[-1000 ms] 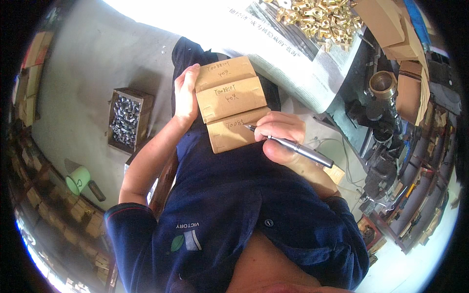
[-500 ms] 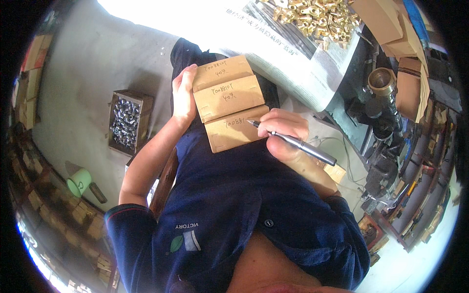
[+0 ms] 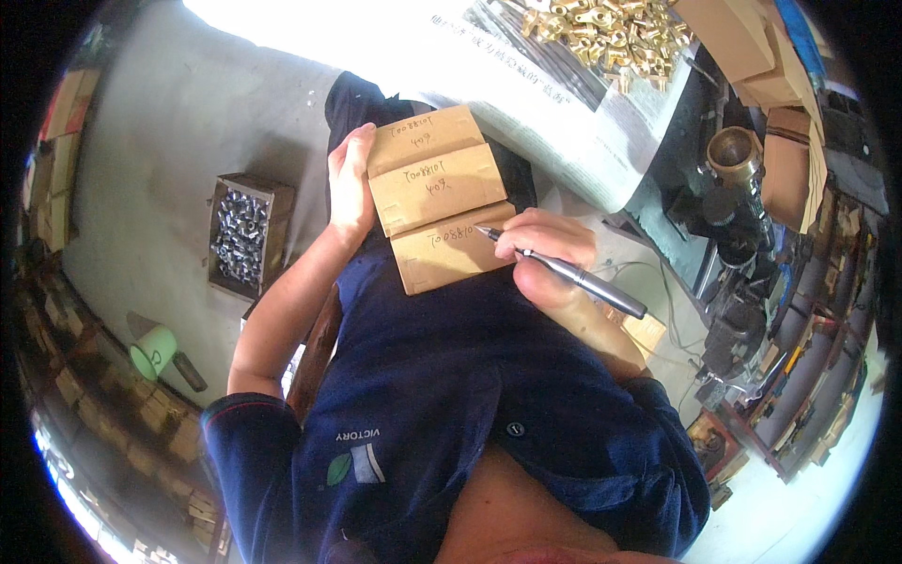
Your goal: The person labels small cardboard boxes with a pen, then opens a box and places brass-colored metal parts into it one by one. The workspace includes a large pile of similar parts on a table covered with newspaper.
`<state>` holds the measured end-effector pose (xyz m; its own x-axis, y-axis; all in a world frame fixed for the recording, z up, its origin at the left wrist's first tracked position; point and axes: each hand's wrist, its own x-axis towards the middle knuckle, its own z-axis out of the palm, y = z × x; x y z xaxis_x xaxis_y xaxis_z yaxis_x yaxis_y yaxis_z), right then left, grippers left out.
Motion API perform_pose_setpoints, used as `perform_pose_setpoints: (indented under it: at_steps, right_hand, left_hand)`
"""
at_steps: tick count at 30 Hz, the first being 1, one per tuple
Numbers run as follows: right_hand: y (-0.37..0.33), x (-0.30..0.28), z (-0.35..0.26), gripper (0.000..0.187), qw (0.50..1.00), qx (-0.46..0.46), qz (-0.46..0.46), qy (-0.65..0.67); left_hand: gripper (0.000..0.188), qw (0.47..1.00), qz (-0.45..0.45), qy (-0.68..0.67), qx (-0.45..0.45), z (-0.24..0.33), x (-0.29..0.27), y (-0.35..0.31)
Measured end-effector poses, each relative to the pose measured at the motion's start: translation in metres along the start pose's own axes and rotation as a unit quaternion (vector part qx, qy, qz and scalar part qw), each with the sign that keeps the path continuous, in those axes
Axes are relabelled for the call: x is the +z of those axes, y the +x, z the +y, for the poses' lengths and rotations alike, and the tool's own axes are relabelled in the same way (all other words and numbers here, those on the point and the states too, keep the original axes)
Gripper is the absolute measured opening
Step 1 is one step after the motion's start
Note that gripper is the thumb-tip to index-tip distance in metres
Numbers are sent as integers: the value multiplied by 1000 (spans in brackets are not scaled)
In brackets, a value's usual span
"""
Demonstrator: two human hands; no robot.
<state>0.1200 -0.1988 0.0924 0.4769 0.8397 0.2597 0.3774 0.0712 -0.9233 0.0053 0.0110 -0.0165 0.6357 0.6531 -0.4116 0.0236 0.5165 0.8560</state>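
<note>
Three brown cardboard boxes (image 3: 442,188) lie stacked in steps over my lap, each with handwriting on its face. My left hand (image 3: 353,183) grips the upper left edge of the stack, thumb on top; its other fingers are mostly hidden. In my right hand (image 3: 547,242) is a silver and black pen (image 3: 587,282), pinched near its tip. The pen tip meets the nearest box (image 3: 451,258) at the handwriting, and the side of my hand rests by that box's right edge.
Brass fittings (image 3: 611,33) lie heaped on newspaper (image 3: 573,132) across the bench at the far right. A machine with a brass ring (image 3: 733,155) stands right of me. On the floor at left are a crate of metal parts (image 3: 246,235) and a green mug-like container (image 3: 153,352).
The handwriting on the nearest box has grown by a mark or so at the pen tip. Both hands and the boxes have stayed nearly in place.
</note>
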Motion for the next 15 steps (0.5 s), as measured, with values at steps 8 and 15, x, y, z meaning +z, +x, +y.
perform_pose_setpoints:
  at_steps: [8,15]
  right_hand:
    - [-4,-1,0,16,1000,20,3,10]
    - [-5,-10,-3,30,992,-5,-105,68]
  left_hand:
    - [34,1000,-7,15,3,1,0,0]
    - [33,1000,6,4,4,5,5,-3]
